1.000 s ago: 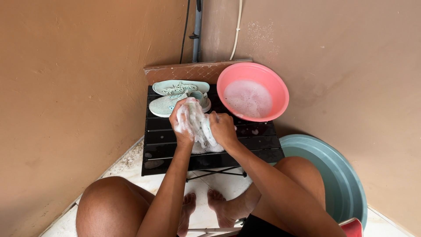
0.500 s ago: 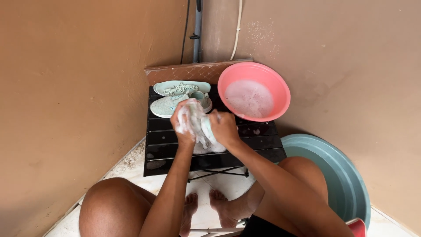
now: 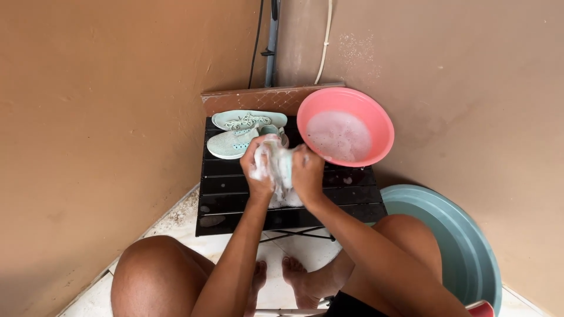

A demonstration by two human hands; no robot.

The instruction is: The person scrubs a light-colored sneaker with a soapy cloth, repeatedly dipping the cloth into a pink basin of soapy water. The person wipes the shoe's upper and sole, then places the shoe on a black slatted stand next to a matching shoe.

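My left hand [image 3: 257,169] and my right hand [image 3: 307,175] are both closed around a soapy pale item [image 3: 278,166], foam-covered and bunched between them, held just above a black slatted folding table [image 3: 229,199]. What the item is exactly I cannot tell. Behind my hands on the table lie two mint-green sneakers [image 3: 242,132], one with white laces showing. A pink basin [image 3: 346,126] holding sudsy water stands at the table's right rear corner, close to my right hand.
A large teal tub [image 3: 464,246] stands on the floor at the right. Brown walls meet in a corner behind the table, with a pipe [image 3: 271,41] and cables running down. My bare knees and feet are below the table on white tiles.
My hands have kept working the soapy item, shifting slightly; more foam covers it. Sneakers and basin have not moved.
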